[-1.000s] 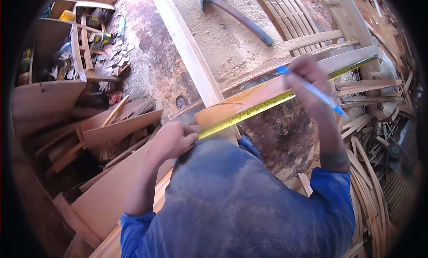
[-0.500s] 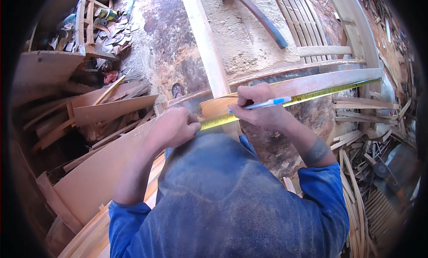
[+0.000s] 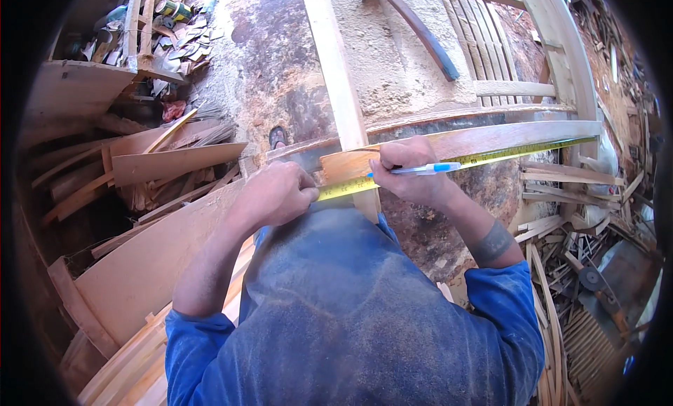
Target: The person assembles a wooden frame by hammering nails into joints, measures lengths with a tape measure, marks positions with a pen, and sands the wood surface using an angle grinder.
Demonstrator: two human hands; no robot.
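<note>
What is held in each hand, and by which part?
Left hand: yellow tape measure, at its visible left end. Right hand: pen, near its left tip.

The left hand hides the yellow tape at its end; top edge crops a long-handled tool.

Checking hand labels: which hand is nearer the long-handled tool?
Right: the right hand is below the tool in the picture; the left hand lies farther down-left.
</note>
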